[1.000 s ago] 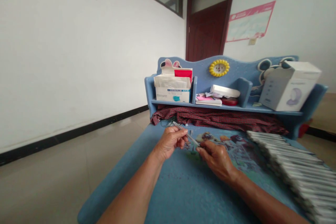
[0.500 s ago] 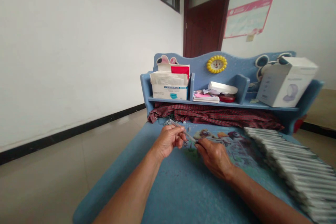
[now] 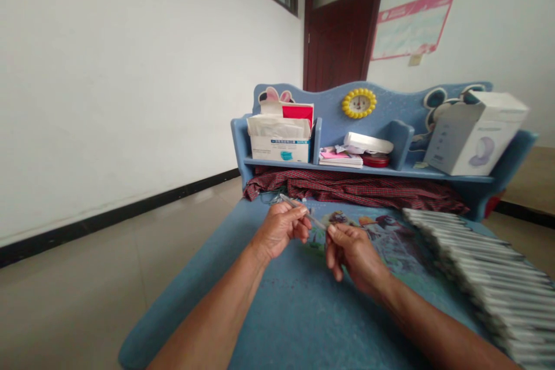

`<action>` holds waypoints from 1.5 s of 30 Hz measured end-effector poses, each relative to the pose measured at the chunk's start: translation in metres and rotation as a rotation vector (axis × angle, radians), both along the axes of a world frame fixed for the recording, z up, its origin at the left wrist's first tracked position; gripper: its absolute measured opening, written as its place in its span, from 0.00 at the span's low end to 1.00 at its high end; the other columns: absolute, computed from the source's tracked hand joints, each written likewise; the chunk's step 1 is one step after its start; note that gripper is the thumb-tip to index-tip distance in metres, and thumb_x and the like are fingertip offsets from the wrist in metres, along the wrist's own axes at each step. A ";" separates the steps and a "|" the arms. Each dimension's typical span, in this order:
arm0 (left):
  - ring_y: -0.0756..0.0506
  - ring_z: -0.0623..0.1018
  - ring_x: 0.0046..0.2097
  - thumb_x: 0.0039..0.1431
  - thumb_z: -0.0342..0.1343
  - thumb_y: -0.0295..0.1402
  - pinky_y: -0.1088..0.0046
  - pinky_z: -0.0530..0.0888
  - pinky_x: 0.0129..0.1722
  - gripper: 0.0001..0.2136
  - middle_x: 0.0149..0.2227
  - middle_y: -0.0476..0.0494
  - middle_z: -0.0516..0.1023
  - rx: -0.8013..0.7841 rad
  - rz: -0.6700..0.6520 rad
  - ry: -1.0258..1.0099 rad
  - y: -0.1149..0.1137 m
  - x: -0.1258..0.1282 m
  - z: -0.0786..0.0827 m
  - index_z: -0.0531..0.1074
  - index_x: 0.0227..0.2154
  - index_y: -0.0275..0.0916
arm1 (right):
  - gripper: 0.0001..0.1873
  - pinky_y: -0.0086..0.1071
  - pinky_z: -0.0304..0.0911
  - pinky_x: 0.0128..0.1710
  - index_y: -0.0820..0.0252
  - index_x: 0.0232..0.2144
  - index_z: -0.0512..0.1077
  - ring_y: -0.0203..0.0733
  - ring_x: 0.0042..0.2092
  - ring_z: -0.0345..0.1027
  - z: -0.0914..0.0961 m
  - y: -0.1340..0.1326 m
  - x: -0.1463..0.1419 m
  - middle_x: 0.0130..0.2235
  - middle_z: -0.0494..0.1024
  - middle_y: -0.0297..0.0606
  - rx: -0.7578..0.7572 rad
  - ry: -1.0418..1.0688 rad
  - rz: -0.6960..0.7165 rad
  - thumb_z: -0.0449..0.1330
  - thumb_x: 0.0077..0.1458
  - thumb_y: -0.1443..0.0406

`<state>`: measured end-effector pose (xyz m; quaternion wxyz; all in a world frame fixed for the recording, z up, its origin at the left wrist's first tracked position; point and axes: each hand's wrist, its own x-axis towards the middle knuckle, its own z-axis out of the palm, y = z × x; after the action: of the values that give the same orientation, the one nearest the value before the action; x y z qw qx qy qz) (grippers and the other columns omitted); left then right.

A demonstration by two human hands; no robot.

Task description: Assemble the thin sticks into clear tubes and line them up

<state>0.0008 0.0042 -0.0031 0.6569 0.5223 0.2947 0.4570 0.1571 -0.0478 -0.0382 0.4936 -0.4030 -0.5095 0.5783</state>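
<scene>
A slim, pale, see-through pen-like tube (image 3: 317, 222) spans the gap between my hands, slanting down to the right above the desk. Thumb and fingers of my left hand (image 3: 280, 231) are closed around its left part, and the upper left tip sticks out past them. My right hand (image 3: 358, 253) pinches the right end between thumb and index finger, its other fingers curled below. To the right lies a stacked pile of similar slim whitish tubes (image 3: 481, 266), somewhat blurred. The blue desk (image 3: 277, 318) under my hands bears a worn coloured picture.
Crumpled checked cloth (image 3: 347, 188) lies under the shelf (image 3: 385, 172) at the desk's back. On the shelf stand a face-mask box (image 3: 280, 149), papers (image 3: 340, 161), a round red tin (image 3: 375, 161) and a large white box (image 3: 474, 136). A white wall (image 3: 130, 81) rises left.
My right hand has turned, so its thumb and lower fingers show more plainly. Both hands still hold the tube in nearly the same place. The view has shifted slightly.
</scene>
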 end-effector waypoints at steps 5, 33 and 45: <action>0.50 0.71 0.16 0.47 0.58 0.34 0.76 0.69 0.16 0.09 0.20 0.47 0.74 0.029 -0.021 0.009 0.000 0.000 -0.001 0.65 0.27 0.34 | 0.17 0.24 0.47 0.10 0.60 0.22 0.59 0.31 0.08 0.51 0.000 0.003 0.000 0.09 0.62 0.28 -0.094 0.230 0.123 0.53 0.50 0.53; 0.50 0.72 0.16 0.48 0.57 0.33 0.75 0.70 0.16 0.08 0.20 0.46 0.74 0.032 -0.044 -0.045 -0.009 0.000 0.003 0.65 0.27 0.33 | 0.18 0.22 0.44 0.08 0.61 0.19 0.62 0.32 0.07 0.51 -0.002 -0.001 -0.003 0.07 0.63 0.31 -0.123 0.401 0.208 0.52 0.53 0.55; 0.50 0.72 0.17 0.50 0.55 0.35 0.75 0.70 0.17 0.09 0.22 0.46 0.74 0.086 0.040 -0.020 -0.007 0.001 -0.004 0.65 0.28 0.34 | 0.18 0.22 0.51 0.12 0.62 0.25 0.63 0.31 0.11 0.57 -0.005 0.005 0.005 0.14 0.69 0.32 -0.039 0.124 0.032 0.53 0.52 0.51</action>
<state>0.0020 -0.0027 -0.0069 0.6276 0.5395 0.2787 0.4872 0.1622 -0.0425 -0.0428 0.5069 -0.3678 -0.4728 0.6199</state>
